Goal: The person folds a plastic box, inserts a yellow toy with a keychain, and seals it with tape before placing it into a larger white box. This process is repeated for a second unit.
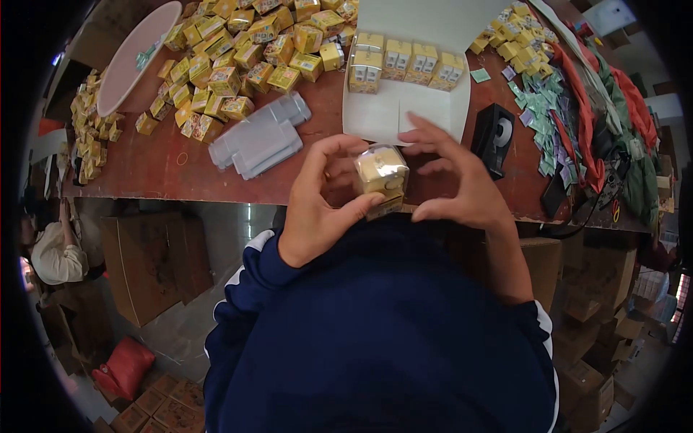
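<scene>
Near the table's front edge, my left hand (322, 195) is closed around a small yellow box (382, 167) with a clear plastic cover over its top. My right hand (462, 177) is just to the right of that box, fingers curved and spread, holding nothing. Beyond both hands lies an open white carton (372, 115), its lid raised at the back. Several small yellow-and-white boxes (411, 63) stand along its far side. To the left is a stack of clear plastic covers (263, 137).
A pile of yellow boxes (249, 54) covers the table's back left, beside a pink basin (137, 61). A black tape dispenser (494, 138) stands right of the carton. Green and purple packets (545, 108), more yellow boxes (516, 40) and red cloth (588, 137) lie farther right.
</scene>
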Demonstrator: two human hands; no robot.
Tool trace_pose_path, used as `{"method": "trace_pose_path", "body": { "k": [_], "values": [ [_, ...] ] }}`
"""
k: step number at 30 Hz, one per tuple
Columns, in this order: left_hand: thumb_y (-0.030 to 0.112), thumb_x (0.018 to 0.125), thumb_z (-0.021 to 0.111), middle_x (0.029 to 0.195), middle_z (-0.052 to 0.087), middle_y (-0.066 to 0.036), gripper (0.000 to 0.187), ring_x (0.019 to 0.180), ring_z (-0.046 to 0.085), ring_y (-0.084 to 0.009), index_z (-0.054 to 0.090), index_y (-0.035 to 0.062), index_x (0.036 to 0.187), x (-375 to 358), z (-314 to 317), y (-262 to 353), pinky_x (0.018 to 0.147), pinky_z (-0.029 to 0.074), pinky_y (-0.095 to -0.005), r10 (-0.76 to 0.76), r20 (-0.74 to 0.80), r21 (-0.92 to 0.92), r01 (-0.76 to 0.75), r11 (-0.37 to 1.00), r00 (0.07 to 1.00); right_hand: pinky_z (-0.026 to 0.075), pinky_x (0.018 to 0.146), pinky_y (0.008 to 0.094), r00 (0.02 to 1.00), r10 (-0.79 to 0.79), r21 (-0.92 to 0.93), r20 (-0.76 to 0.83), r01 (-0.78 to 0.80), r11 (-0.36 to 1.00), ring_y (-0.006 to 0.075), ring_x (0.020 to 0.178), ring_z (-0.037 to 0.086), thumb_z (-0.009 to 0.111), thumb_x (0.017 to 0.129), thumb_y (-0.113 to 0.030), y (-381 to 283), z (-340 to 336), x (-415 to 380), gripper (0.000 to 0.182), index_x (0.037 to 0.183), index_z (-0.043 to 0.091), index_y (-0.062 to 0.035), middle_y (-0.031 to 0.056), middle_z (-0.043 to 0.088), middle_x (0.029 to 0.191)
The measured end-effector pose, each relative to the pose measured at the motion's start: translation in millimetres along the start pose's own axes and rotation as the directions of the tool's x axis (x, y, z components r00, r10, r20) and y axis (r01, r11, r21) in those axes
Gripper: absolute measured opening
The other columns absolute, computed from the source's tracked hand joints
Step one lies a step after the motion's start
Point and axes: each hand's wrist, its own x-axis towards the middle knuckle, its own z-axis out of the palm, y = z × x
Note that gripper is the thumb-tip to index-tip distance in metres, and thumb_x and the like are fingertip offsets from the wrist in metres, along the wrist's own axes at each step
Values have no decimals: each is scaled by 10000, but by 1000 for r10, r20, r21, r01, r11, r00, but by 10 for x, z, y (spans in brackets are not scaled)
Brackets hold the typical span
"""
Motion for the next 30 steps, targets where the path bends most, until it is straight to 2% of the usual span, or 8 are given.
{"method": "trace_pose_path", "body": {
  "k": [2, 5, 7, 10, 16, 18, 21, 30],
  "values": [
    [-41, 726, 780, 1183, 560, -154, 590, 1057, 618, -265, 528, 15, 1256, 79, -108, -28, 880, 516, -340, 260, -23, 352, -235, 906, 965, 558, 801, 299, 986, 58, 201, -154, -26, 979, 185, 1045, 623, 800, 795, -395, 167, -135, -79, 804, 1405, 464, 6, 116, 617, 1193],
    [-58, 694, 748, 1167, 546, -151, 551, 1069, 591, -304, 582, 11, 1215, 193, -49, -67, 951, 506, -425, 576, 174, 557, -562, 611, 799, 571, 705, 289, 916, 364, 556, 168, -393, 733, 151, 900, 652, 493, 966, -620, 380, -156, -203, 703, 1241, 534, 25, 113, 648, 1002],
    [-41, 744, 702, 1166, 544, -139, 431, 1085, 588, -304, 625, 7, 1165, 248, 4, -159, 952, 518, -476, 710, 378, 601, -741, 299, 593, 571, 717, 293, 932, 335, 601, 141, -349, 719, 148, 895, 647, 510, 962, -613, 272, 83, -206, 684, 1223, 541, 19, 109, 643, 1005],
    [-10, 780, 684, 1167, 543, -133, 383, 1092, 588, -303, 640, 13, 1159, 248, 143, -211, 960, 524, -485, 715, 474, 582, -792, 183, 513, 554, 767, 277, 931, 364, 637, 35, -302, 710, 124, 880, 621, 590, 957, -526, 34, 240, -147, 557, 1159, 558, -9, 90, 628, 1001],
    [44, 763, 737, 1206, 540, -148, 436, 1133, 577, -327, 633, 29, 1185, 341, 49, -370, 988, 504, -504, 640, 454, 606, -742, 287, 619, 526, 764, 302, 916, 326, 342, -234, -236, 910, 146, 829, 637, 755, 846, -222, 255, -156, 164, 373, 1089, 560, -16, 65, 642, 945],
    [53, 739, 776, 1291, 525, -185, 520, 1183, 560, -363, 607, 33, 1231, 392, -43, -394, 989, 487, -498, 579, 334, 739, -588, 328, 744, 532, 751, 314, 913, 114, -373, -391, -270, 888, 140, 916, 644, 752, 825, -161, 279, -319, 363, 424, 1155, 542, 1, 107, 664, 1013],
    [55, 749, 774, 1360, 495, -206, 577, 1200, 552, -389, 564, 41, 1285, 476, -145, -474, 975, 492, -462, 425, 148, 872, -320, 371, 893, 533, 767, 320, 952, 41, -598, -304, -224, 769, 208, 859, 658, 780, 787, -156, 398, -440, 702, 468, 1166, 546, -12, 148, 666, 1012],
    [64, 776, 757, 1415, 452, -229, 587, 1196, 555, -404, 526, 44, 1315, 485, -202, -734, 960, 502, -424, 248, 68, 834, -192, 517, 966, 551, 771, 388, 971, -153, -774, -184, -47, 632, 313, 963, 652, 773, 786, -79, 803, -260, 1140, 526, 1264, 553, -69, 132, 536, 1225]
  ]
}}
